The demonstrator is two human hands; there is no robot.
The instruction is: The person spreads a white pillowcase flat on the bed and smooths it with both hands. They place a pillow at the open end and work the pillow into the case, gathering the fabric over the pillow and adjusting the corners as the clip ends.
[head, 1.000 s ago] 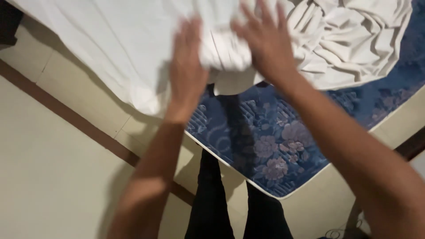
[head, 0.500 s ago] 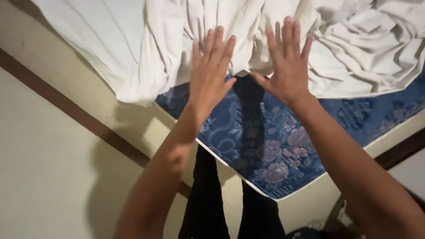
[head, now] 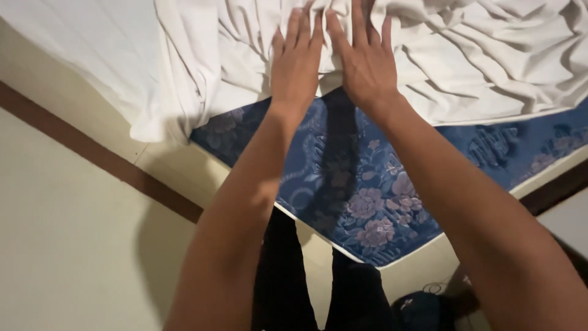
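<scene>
My left hand [head: 297,67] and right hand [head: 365,61] lie side by side, fingers straight and spread, flat on the rumpled white sheet [head: 465,55], gripping nothing. The sheet covers the far part of the blue flowered mattress [head: 373,196], whose near corner is bare and points toward my dark-trousered legs [head: 288,276]. A brown stripe [head: 92,153] crosses the cream floor [head: 67,245] on my left.

Rumpled white cotton bed sheet [head: 465,55], bunched in deep folds, spread across blue floral quilted mattress [head: 367,184]; near corner of mattress left bare. Sheet's left part smoother, draping over mattress edge. Pressed flat under left hand [head: 298,64] and right hand [head: 362,61], side by side at sheet's edge.
</scene>
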